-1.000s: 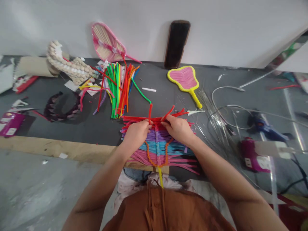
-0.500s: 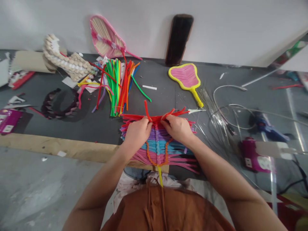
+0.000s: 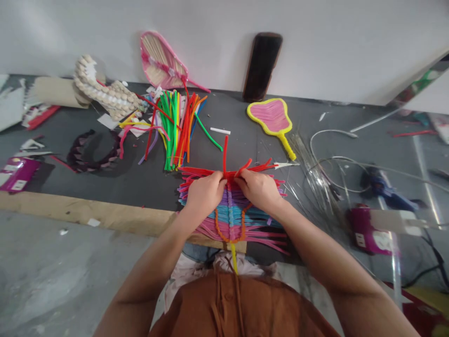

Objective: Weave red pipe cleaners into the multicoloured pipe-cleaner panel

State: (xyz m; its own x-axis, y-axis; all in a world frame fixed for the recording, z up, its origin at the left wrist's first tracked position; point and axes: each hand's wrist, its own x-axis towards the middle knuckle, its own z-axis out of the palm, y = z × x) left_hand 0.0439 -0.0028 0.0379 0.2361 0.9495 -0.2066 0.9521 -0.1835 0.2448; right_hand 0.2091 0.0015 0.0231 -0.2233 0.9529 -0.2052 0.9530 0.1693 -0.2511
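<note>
Rows of pipe cleaners (image 3: 229,216) in red, purple, blue and pink lie side by side at the table's front edge, joined along a central spine. Two twisted orange strands curve over them, and a yellow stem (image 3: 234,260) points toward my body. At the red end, my left hand (image 3: 206,191) pinches a red pipe cleaner (image 3: 225,152) whose free end stands up. My right hand (image 3: 258,188) is closed beside it, gripping a red pipe cleaner (image 3: 246,164) with its tip angled to the right. Both hands' fingertips nearly meet over the spine.
Behind lies a bundle of colored pipe cleaners (image 3: 175,131). A pink-and-yellow fan (image 3: 271,115), a phone (image 3: 262,65) and a pink leaf-shaped fan (image 3: 163,61) are at the back. Clear strands (image 3: 310,157), a blue glue gun (image 3: 389,187) and a purple box (image 3: 361,228) lie right.
The red pipe cleaner at my left hand has swung from leaning left to nearly upright. My left hand has moved slightly right, closer to my right hand. The view has shifted a little.
</note>
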